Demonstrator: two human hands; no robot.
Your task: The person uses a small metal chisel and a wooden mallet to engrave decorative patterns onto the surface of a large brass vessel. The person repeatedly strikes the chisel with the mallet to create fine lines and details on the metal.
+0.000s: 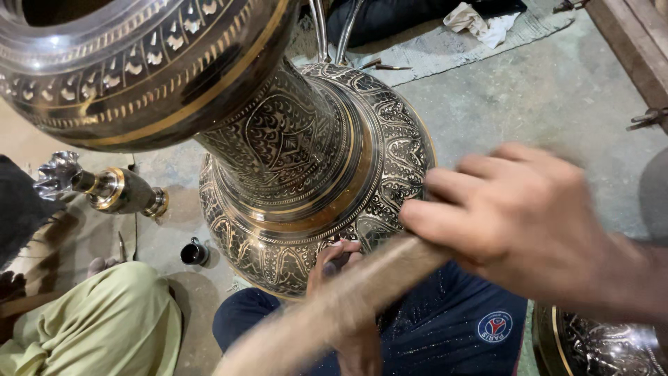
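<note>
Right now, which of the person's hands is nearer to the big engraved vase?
The left. The left hand rests against the lower belly of the engraved vase, holding a small tool there. The right hand is raised off it, to the vase's right, gripping a blurred wooden handle.

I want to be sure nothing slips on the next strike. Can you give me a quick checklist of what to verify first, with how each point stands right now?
1. Right hand grips the wooden handle: ok, fingers are wrapped round it.
2. Left hand holds the small dark tool against the engraved brass vase: ok, though its tip is hidden.
3. Vase steady: cannot tell; it rests by the lap in dark blue trousers, its base unseen.
4. Striking head of the handle: cannot tell, motion blur hides it.
5. Swing path clear of the small dark cup and smaller brass vessel: ok, both lie off to the side.
</note>
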